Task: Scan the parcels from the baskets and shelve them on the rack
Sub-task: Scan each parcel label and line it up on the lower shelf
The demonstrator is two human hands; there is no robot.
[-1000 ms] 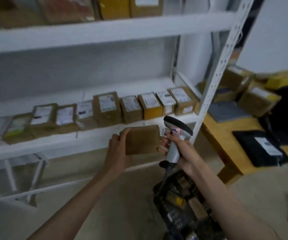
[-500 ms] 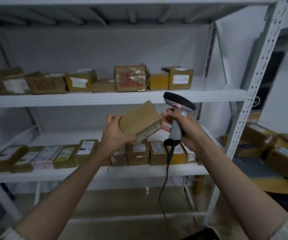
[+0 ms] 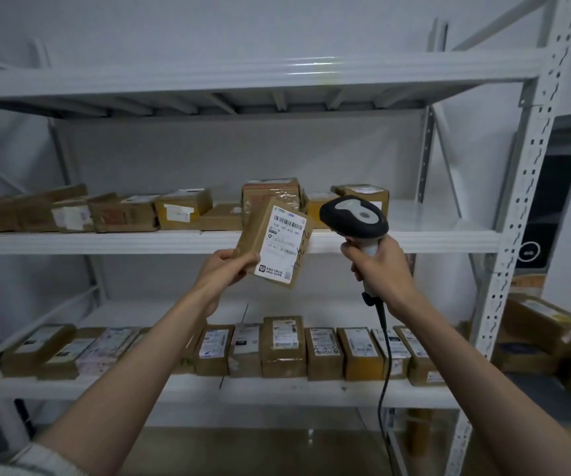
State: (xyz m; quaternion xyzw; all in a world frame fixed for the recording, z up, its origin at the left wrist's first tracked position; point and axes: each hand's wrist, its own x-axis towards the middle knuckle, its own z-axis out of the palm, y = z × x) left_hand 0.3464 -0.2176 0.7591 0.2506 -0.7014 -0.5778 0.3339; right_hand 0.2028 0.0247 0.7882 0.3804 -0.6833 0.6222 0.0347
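Fingers of the left hand [image 3: 226, 269] curl round the lower left corner of a small brown parcel [image 3: 275, 242], thumb on its front face, holding it tilted in front of the edge of the rack's [image 3: 524, 214] middle shelf. The parcel's white label [image 3: 281, 247] faces the camera; it carries a barcode at the top, digits beneath that read roughly "159 159 A03 280", and a small logo with print too fine to read at the bottom. Handwriting in dark pen runs down the cardboard beside the label, something like "2-3-11".

Just right of the parcel, the right hand [image 3: 378, 266] is closed in a full grip round the handle of a barcode scanner [image 3: 355, 218], its grey and black head level with the parcel's top. A black cable [image 3: 384, 355] hangs from the handle base down past the lower shelf.

On the middle shelf behind the parcel stands a row of about ten cardboard boxes [image 3: 183, 213], some blurred at the left end. The lower shelf holds a row of about thirteen labelled boxes [image 3: 322, 352], partly hidden by the left forearm. Right of the rack, more brown boxes [image 3: 545, 321] are stacked.
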